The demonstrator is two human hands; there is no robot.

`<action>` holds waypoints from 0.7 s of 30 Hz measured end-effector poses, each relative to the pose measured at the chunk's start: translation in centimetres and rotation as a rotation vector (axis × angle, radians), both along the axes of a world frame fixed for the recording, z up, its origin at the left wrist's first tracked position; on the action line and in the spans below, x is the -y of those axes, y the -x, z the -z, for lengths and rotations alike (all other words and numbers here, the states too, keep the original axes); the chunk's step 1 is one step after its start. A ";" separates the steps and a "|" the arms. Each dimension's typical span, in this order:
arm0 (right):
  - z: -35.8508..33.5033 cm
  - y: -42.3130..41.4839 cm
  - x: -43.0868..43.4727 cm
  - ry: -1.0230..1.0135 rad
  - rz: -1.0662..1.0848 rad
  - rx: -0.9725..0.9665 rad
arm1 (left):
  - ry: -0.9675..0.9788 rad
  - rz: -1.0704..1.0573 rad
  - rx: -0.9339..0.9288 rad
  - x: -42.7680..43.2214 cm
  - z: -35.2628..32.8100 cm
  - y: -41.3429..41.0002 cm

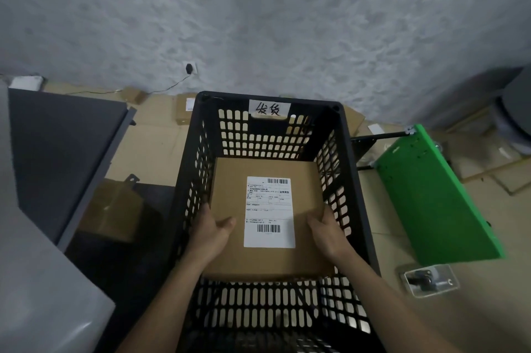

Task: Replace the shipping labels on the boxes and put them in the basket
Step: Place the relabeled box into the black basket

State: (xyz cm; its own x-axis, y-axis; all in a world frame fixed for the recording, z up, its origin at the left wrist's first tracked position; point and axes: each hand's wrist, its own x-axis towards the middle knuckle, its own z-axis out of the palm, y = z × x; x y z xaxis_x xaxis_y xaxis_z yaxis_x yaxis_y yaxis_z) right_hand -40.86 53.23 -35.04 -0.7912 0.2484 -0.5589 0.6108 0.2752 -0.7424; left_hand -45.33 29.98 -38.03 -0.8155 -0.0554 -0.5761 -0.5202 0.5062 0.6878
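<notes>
Head view: box [267, 220] inside the basket [356, 180], gripped between left hand [214, 233] and right hand [327, 230], possibly not resting yet.

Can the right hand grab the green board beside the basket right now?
Probably not yet. The right hand holds the box down inside the basket, and the basket's tall wall stands between it and the green board. It would likely have to let go and lift out first.

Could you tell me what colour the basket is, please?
Black, with slotted walls; the basket shows in the head view.
</notes>
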 end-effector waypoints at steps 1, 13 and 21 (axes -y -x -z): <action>0.4 0.1 0.0 -0.005 0.002 0.012 | 0.008 0.000 0.006 0.0 0.2 0.0; 2.5 0.4 0.5 -0.054 0.014 0.037 | 0.031 -0.030 0.053 -0.3 1.8 -0.1; 2.2 0.3 0.8 -0.086 -0.001 0.041 | 0.058 -0.020 0.021 -0.3 1.1 -0.2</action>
State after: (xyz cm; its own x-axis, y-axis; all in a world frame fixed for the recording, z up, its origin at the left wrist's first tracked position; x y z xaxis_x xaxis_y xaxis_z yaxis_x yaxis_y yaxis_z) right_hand -41.17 52.45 -37.20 -0.7684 0.2962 -0.5674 0.6399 0.3369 -0.6907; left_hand -45.13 30.23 -39.16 -0.8017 -0.1053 -0.5884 -0.5445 0.5346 0.6463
